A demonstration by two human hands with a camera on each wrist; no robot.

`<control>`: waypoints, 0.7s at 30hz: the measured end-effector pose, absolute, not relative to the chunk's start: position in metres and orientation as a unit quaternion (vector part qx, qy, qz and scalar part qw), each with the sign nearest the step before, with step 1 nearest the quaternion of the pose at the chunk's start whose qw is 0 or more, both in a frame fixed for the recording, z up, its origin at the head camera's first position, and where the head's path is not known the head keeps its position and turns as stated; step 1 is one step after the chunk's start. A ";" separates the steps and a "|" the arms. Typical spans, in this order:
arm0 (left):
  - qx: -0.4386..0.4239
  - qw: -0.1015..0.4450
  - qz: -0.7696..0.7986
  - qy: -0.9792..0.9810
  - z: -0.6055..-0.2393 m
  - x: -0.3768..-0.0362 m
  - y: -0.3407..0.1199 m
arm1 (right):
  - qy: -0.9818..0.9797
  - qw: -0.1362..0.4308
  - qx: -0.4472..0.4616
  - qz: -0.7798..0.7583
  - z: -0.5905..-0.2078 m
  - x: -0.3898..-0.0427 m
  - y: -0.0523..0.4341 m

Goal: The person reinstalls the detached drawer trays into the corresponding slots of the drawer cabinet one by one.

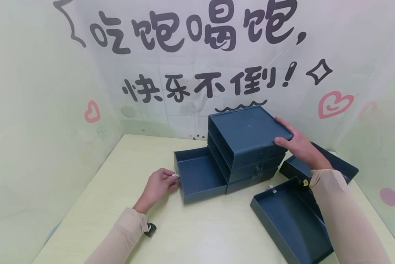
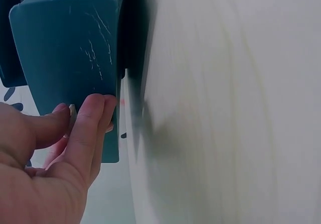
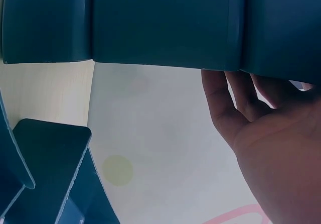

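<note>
A dark blue stacked drawer unit (image 1: 250, 128) stands at the back of the table. Its lowest drawer (image 1: 200, 172) sticks out to the left, with bare floor showing inside. At that drawer's scratched front panel (image 2: 70, 48), my left hand (image 1: 159, 185) pinches a small pale pull tab (image 2: 73, 114) between thumb and fingers. My right hand (image 1: 298, 145) grips the unit's upper right end, thumb on the near side of the top and fingers along the end. In the right wrist view the fingertips are hidden behind the unit's wall.
Loose blue drawers lie on the right: one (image 1: 290, 223) at the front, others (image 1: 336, 161) piled behind it under my right forearm. A printed sheet (image 1: 171, 121) with black lettering walls off the back and sides of the pale table (image 1: 197, 234).
</note>
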State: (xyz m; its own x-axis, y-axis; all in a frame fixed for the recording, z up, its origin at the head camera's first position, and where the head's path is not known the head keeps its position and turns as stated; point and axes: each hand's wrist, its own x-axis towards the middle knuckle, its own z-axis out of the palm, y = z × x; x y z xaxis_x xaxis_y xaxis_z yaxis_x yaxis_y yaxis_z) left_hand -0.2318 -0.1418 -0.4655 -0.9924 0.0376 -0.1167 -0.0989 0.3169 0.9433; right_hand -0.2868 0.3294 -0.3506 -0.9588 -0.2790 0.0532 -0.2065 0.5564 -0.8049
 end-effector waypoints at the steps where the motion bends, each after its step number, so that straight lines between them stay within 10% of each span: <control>1: -0.018 0.060 0.585 0.809 -0.465 -0.232 -0.141 | 0.881 0.040 -0.138 -0.451 -0.351 -0.287 0.329; 21: -0.014 0.056 0.596 0.801 -0.469 -0.236 -0.118 | 0.881 0.040 -0.140 -0.450 -0.352 -0.288 0.330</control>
State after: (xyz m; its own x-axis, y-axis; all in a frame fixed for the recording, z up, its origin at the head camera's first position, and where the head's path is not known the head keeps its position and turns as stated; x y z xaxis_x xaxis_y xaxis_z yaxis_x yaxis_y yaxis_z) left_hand -0.2363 -0.1180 -0.4689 -0.9933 0.0452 -0.1065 -0.0891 0.2891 0.9531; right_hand -0.2879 0.3304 -0.3520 -0.9578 -0.2819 0.0557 -0.2106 0.5566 -0.8036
